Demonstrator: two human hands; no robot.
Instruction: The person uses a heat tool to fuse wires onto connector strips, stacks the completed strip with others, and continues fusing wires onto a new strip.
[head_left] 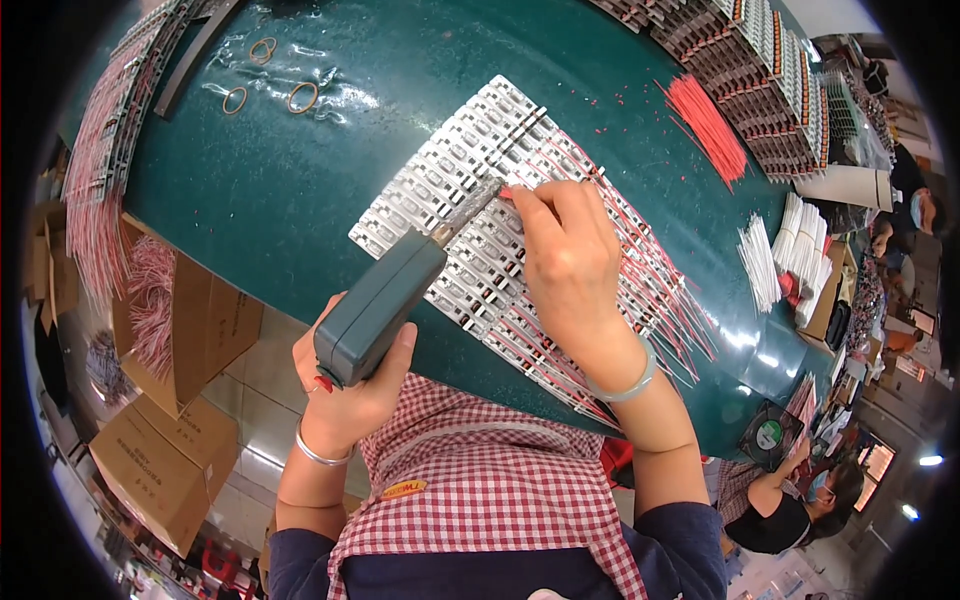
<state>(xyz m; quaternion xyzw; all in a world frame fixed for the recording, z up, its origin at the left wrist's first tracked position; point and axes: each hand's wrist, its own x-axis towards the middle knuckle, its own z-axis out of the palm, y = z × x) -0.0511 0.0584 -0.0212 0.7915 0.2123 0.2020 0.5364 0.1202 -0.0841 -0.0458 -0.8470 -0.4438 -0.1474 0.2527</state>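
Observation:
My left hand (365,395) is wrapped round a dark green soldering gun (385,300), whose metal nozzle points up and right. Its tip rests over a panel of white rectangular parts (440,165) laid in rows on the table. Right beside that tip, the fingertips of my right hand (570,240) pinch the end of a red wire (507,192) against the panel. Red and white wires (660,270) trail from the panel's right side toward me. My right palm and wrist cover part of the rows.
The green table (300,200) carries rubber bands (303,97), a bundle of red wires (706,125) and white wire bundles (800,245). Stacked panels (760,80) stand far right; wired panels (120,120) lie far left. Cardboard boxes (165,465) sit below left. A co-worker (780,500) is at lower right.

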